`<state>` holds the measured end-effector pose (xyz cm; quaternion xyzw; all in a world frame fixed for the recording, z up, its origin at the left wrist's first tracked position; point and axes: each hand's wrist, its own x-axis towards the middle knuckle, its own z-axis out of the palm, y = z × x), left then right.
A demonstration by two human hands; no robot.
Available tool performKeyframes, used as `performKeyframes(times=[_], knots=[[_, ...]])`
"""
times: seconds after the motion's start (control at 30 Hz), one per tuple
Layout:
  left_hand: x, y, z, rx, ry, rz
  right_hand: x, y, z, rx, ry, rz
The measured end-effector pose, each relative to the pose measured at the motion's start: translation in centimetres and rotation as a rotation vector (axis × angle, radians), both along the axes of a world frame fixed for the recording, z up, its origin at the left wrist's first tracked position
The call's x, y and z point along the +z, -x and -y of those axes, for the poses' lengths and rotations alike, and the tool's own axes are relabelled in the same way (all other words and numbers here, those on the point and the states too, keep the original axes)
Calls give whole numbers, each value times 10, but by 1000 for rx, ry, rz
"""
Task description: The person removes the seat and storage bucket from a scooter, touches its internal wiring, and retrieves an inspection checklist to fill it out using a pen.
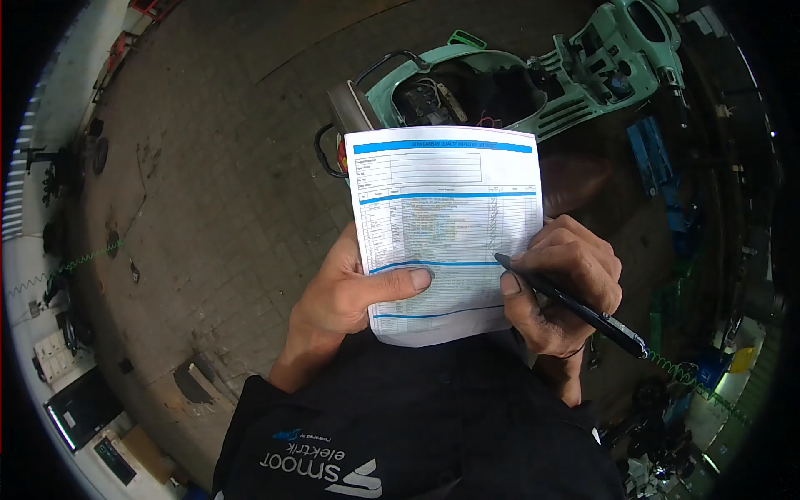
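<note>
A printed inspection sheet [442, 171] with blue bands and a table of rows faces me in front of my chest. My left hand [342, 287] grips it from the left side, thumb pressed flat on its lower part and the fingers hidden behind. In my right hand [571, 283] is a black pen [604, 323], its tip at the marks column near the sheet's right edge. Small handwritten marks run down that column above the tip. Whether the tip touches the paper I cannot tell.
Beyond the sheet stands a mint-green scooter [567, 87], its seat area open with wires and parts showing. A blue metal stand [650, 154] is to its right. Green coiled hoses hang at both sides. A monitor [86, 408] sits at the lower left, and dark parts lie at the lower right.
</note>
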<state>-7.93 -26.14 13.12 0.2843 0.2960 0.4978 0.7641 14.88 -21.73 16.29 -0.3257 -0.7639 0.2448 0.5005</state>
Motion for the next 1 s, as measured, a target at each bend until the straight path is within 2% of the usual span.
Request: performKeyframes(times=[0.3, 0.5, 1.0], knots=[[1, 0, 1, -12, -10, -9, 3, -2, 2, 22, -11, 84], [3, 0, 2, -25, 2, -13, 1, 1, 3, -35, -3, -40], [9, -1, 4, -42, 7, 18, 4, 0, 7, 6, -3, 14]])
